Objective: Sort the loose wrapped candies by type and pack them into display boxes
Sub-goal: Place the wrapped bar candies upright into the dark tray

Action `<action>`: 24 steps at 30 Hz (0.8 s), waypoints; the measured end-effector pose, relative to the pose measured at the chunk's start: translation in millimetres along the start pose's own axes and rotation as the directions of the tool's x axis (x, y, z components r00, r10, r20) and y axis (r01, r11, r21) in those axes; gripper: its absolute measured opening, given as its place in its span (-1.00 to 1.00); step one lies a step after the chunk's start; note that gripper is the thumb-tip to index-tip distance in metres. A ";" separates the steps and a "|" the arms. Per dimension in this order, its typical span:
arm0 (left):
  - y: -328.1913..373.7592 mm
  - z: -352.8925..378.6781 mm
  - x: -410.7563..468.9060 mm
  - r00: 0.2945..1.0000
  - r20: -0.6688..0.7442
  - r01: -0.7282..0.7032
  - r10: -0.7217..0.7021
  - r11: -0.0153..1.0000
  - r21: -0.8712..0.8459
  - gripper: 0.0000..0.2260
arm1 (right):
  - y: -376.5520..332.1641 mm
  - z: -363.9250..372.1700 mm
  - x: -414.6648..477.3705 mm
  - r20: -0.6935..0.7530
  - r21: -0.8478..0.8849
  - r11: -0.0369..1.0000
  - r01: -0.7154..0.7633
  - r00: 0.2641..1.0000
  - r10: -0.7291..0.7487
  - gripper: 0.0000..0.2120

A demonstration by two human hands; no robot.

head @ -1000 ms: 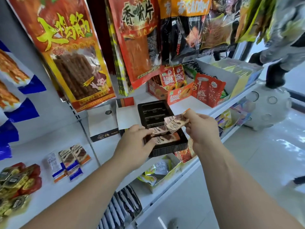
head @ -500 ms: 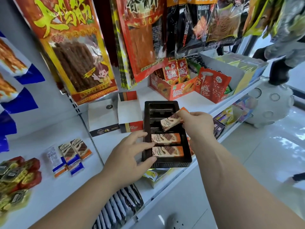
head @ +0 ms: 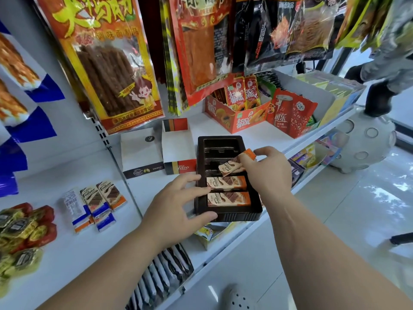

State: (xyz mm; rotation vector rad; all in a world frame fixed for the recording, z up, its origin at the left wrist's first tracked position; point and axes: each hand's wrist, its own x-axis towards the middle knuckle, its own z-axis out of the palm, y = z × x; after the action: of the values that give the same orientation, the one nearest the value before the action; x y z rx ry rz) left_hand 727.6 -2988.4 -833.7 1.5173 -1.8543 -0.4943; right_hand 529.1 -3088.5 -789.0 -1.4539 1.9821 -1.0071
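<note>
A dark brown slotted display tray (head: 202,153) lies on the white shelf. Its two nearest slots each hold a beige-and-orange wrapped chocolate bar (head: 226,183), the second bar (head: 228,199) closest to me. My right hand (head: 264,171) pinches a third bar of the same kind (head: 232,166), tilted just over the third slot. My left hand (head: 178,206) has straight fingers resting on the tray's left and front edge. Loose bars with orange and blue ends (head: 98,204) lie on the shelf to the left.
An open white Fileo box (head: 178,151) and its flat lid (head: 140,151) stand just left of the tray. Gold and red wrapped candies (head: 22,231) are piled at far left. Orange snack boxes (head: 237,115) sit behind; large snack bags hang above.
My right hand has lowered the third bar closer to the tray's third slot. My left hand stays against the tray's left edge. The camera has tipped slightly down.
</note>
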 end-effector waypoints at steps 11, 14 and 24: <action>-2.5 0.0 1.1 1.000 -0.023 -0.012 0.011 0.999 -0.039 -0.45 | 1.5 0.9 0.8 -0.030 -0.093 0.993 0.073 0.997 -0.076 -0.70; -2.4 -0.5 0.2 1.000 -0.018 -0.009 0.008 0.999 -0.035 -0.45 | -0.6 3.2 0.1 -0.041 -0.097 0.993 0.064 0.997 -0.068 -0.71; -1.0 -1.6 0.8 1.000 -0.012 -0.004 0.004 0.999 -0.042 -0.46 | 0.1 2.4 1.2 -0.014 -0.106 0.993 0.058 0.998 -0.060 -0.63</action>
State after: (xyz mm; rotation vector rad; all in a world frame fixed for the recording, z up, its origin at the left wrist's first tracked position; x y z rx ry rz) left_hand 729.3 -2989.2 -833.0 1.4856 -1.8259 -0.5180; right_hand 530.4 -3090.2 -790.5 -1.5741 2.0431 -0.9548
